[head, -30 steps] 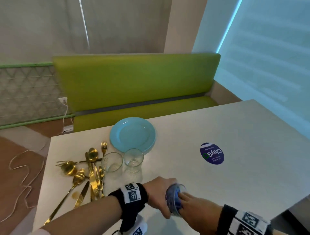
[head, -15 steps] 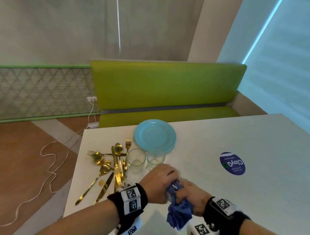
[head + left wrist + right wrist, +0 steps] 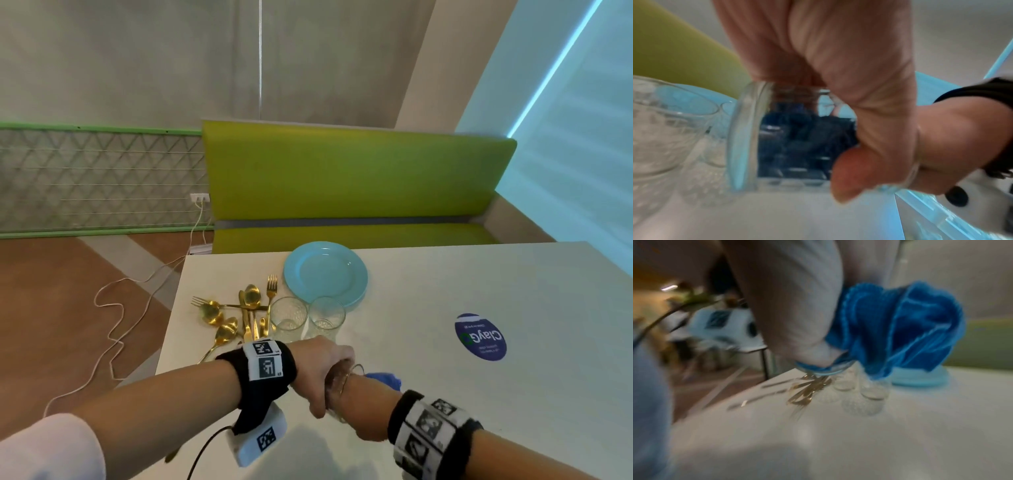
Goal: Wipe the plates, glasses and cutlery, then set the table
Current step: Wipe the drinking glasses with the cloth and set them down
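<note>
Gripping a clear glass (image 3: pixel 777 129) sideways in the left hand (image 3: pixel 320 371), right hand (image 3: pixel 953 134) reaching inside, holding the blue cloth (image 3: pixel 900 331).

We see our blue cloth (image 3: pixel 916 331) bunched above two glasses (image 3: pixel 873 394), gold cutlery (image 3: pixel 807 391) beside them.

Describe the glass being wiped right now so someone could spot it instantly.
On the white table, nearer than the blue plate, stand two empty glasses. The glass being wiped lies sideways in the left hand, blue cloth stuffed inside.
</note>
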`<move>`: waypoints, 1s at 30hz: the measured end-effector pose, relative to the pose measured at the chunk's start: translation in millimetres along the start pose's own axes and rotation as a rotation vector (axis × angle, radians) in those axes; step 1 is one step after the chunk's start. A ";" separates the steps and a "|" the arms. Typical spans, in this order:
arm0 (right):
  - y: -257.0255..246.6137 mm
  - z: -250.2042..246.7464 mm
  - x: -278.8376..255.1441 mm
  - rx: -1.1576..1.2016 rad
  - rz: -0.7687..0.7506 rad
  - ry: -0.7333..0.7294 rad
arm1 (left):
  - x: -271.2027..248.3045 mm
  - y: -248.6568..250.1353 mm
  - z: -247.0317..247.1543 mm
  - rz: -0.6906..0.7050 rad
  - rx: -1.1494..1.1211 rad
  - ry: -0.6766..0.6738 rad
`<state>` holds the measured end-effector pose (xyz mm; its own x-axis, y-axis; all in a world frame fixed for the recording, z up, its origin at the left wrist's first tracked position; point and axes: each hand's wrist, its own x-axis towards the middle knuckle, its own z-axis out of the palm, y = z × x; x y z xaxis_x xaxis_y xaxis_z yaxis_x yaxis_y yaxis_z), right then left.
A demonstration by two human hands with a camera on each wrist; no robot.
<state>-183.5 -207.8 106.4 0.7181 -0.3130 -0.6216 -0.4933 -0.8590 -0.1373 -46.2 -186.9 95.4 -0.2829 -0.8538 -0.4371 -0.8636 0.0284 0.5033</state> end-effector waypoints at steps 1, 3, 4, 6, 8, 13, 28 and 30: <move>6.8 1.0 3.1 0.143 0.004 -0.020 | 0.2 -0.5 3.8 0.007 0.009 0.061; 14.3 -5.8 5.0 0.561 -0.046 0.022 | -0.8 -1.7 12.1 0.029 0.028 0.219; 15.4 -12.1 5.6 0.742 -0.032 0.009 | -1.4 -2.7 17.2 0.060 0.048 0.330; 17.7 -16.5 7.3 1.119 -0.022 0.132 | -0.8 -7.2 27.6 0.169 0.091 0.620; 6.6 -23.1 13.3 1.620 -0.017 0.181 | -7.7 -16.7 36.2 0.207 0.075 0.906; -2.1 -27.2 19.8 2.084 -0.126 0.207 | -6.9 -20.8 36.4 0.222 0.025 1.113; 46.5 -38.8 -7.5 1.681 -0.039 0.530 | -27.3 -59.3 32.5 0.051 -0.570 1.112; 38.3 -27.7 4.5 1.531 0.003 0.475 | -29.1 -46.9 28.9 0.071 -0.649 1.062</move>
<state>-185.6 -253.4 119.7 0.6525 -0.6563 -0.3789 -0.2894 0.2463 -0.9250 -9.6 -148.3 63.0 0.4174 -0.8671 0.2720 -0.4093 0.0879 0.9082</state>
